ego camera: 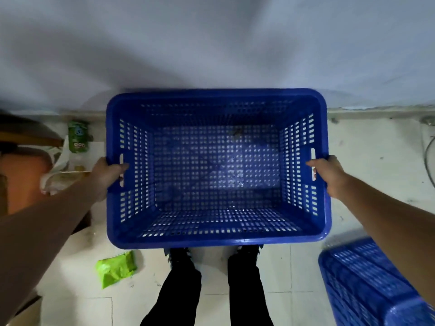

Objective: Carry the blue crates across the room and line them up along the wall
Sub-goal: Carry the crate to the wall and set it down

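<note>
While its open mouth faces up toward the camera, the blue crate [216,168] fills the middle of the frame, long axis running left to right, parallel to the pale wall [211,43] at the top. It is rigid plastic, rectangular with rounded corners, its walls and floor pierced by a slotted lattice. Each grip is clenched on a short end: the left hand [107,171] at the left handle slot, the right hand [329,172] at the right one. A second blue crate [367,285] lies at lower right on the white tiled floor [294,267].

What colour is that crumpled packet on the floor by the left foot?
Bright green; the crumpled packet shows clearly in the head view.
</note>
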